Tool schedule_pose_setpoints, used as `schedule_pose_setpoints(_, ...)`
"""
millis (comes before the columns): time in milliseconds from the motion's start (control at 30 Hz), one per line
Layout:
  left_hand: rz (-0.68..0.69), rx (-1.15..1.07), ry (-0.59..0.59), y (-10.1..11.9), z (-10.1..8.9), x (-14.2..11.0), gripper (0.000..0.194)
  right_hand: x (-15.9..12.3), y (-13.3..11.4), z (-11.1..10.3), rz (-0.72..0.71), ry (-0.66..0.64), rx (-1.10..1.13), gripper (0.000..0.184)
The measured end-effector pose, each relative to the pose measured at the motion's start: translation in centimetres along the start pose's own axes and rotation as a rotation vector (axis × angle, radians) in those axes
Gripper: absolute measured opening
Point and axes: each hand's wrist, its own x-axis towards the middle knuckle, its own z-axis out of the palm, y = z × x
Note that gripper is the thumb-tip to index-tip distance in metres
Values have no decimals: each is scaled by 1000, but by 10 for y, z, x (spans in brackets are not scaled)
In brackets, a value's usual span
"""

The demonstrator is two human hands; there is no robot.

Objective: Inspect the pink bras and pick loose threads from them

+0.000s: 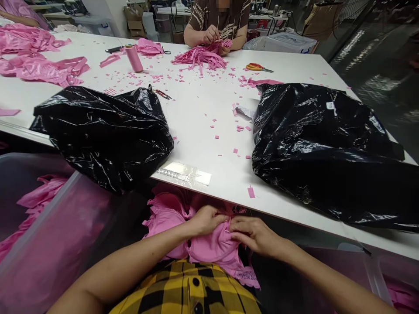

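Note:
A pink bra (209,248) with ruffled edges lies across my lap, just below the table's front edge. My left hand (207,220) is closed on the fabric near the top of the right-hand cup, thumb and fingers pinching it. Close beside it, my right hand (253,233) pinches the same cup's outer edge with bent fingers. The fingertips of both hands nearly meet there. A small part of the strap area is hidden under the fingers.
Black plastic bags (108,135) (321,148) lie left and right on the white table (203,117), among pink scraps. Thread snips (162,94), scissors (259,67) and a pink thread cone (133,59) lie farther back. Across sits a co-worker (216,26) holding pink straps. A plastic bin (65,209) stands at left.

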Motion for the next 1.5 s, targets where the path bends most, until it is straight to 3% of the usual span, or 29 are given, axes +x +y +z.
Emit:
schedule_pose_setpoints(133, -123, 67, -70, 4, -10, -4, 35, -5, 8, 11, -88, 114, -116, 22)
schedule_pose_setpoints(200, -154, 78, -147, 6, -11, -5, 37, -6, 10, 14, -192, 118, -203, 24)
schedule_pose_setpoints(267, -147, 38, -148, 5, -7, -4, 36, -5, 11, 16, -248, 118, -216, 23)
schedule_pose_setpoints(400, -147, -4, -14, 2, 5, -1, 37, -4, 10, 16, -136, 139, -126, 19)
schedule_pose_setpoints(567, -83, 91, 17, 0, 7, -3, 34, -9, 10, 13, -87, 48, -107, 20)
schedule_pose_setpoints(600, -43, 168, 60, -2, 7, -5, 30, -9, 11, 14, -94, 59, -101, 20)
schedule_pose_setpoints(667, 68, 398, 257, -6, 7, -12, 19, -10, 13, 17, -100, 110, -102, 20)
schedule_pose_setpoints(733, 266, 645, 450, -11, 7, -20, 15, -10, 16, 20, -101, 141, -110, 20)
schedule_pose_setpoints(767, 394, 744, 483, -14, 8, -23, 16, -10, 17, 22, -107, 146, -116, 20)
schedule_pose_setpoints(867, 682, 937, 341, -19, 9, -29, 18, -10, 20, 23, -150, 161, -132, 21)
schedule_pose_setpoints(1067, 758, 1082, -56, -7, -1, -16, 13, -8, 16, 18, -223, 137, -164, 25)
schedule_pose_setpoints(1233, 846, 1024, -219, 4, -15, -2, 9, -9, 14, 16, -262, 163, -166, 24)
schedule_pose_setpoints(1367, 856, 892, -195, -4, -9, 3, 13, -10, 19, 24, -193, 200, -121, 14)
schedule_pose_setpoints(1500, 771, 745, 20, -21, 8, -1, 18, -11, 21, 32, -14, 245, -84, 10)
